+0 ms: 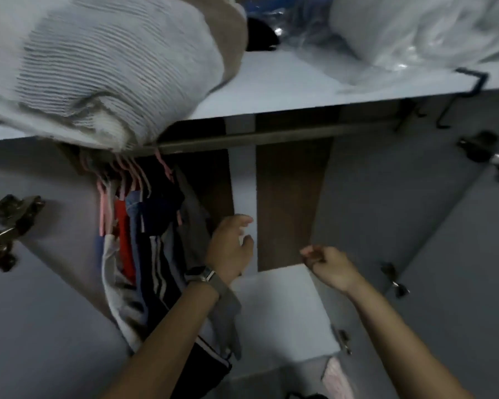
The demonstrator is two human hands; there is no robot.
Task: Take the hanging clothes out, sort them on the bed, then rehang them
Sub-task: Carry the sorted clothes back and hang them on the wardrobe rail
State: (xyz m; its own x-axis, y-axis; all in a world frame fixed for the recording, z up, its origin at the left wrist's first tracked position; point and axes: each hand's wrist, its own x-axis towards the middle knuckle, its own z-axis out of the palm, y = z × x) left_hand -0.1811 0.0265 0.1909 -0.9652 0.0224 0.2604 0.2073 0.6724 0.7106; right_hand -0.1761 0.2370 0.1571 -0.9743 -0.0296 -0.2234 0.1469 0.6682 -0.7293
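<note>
We stand at the open wardrobe with the clothes bunched at the left end of the rail, on pink hangers packed tight under the shelf. Our left hand sits at the right edge of the bunch, against the grey garment, fingers loosely curved and apart; whether they pinch the cloth we cannot tell. Our right hand hovers well apart from the clothes in front of the bare back panel, fingers curled in and holding nothing.

To do this step well, we judge it best to reach up to the hooks, not the cloth: gather a few hangers at the rail, lift them clear of it together, and steady the hanging weight from below with the other hand. The bedding overhanging the shelf edge could snag or tumble as hooks come up.
</note>
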